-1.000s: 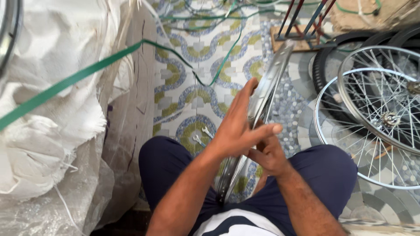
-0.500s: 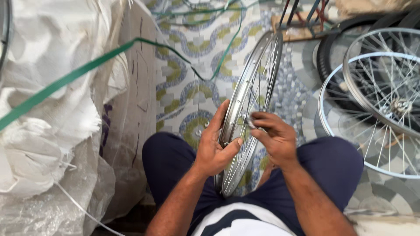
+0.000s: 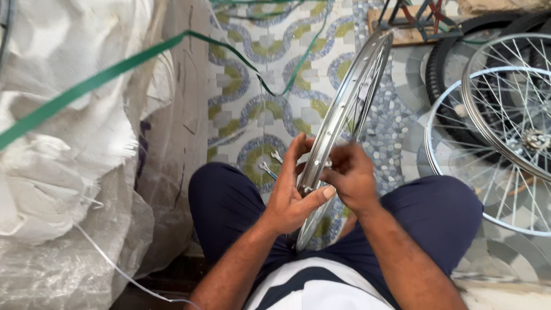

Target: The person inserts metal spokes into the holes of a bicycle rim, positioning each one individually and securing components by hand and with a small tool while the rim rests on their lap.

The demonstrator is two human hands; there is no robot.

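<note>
The bicycle wheel rim point(image 3: 344, 120) stands edge-on between the knees, leaning further right than a moment ago. The left hand point(image 3: 293, 195) has slid lower, clasping it; the right hand point(image 3: 351, 178) pinches its spokes.

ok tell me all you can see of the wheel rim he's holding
The wheel rim looks like shiny silver metal with thin spokes inside. It stands on edge between the person's knees, leaning away over the patterned tile floor. The left hand grips its lower part; the right hand pinches at the rim beside it.
</note>
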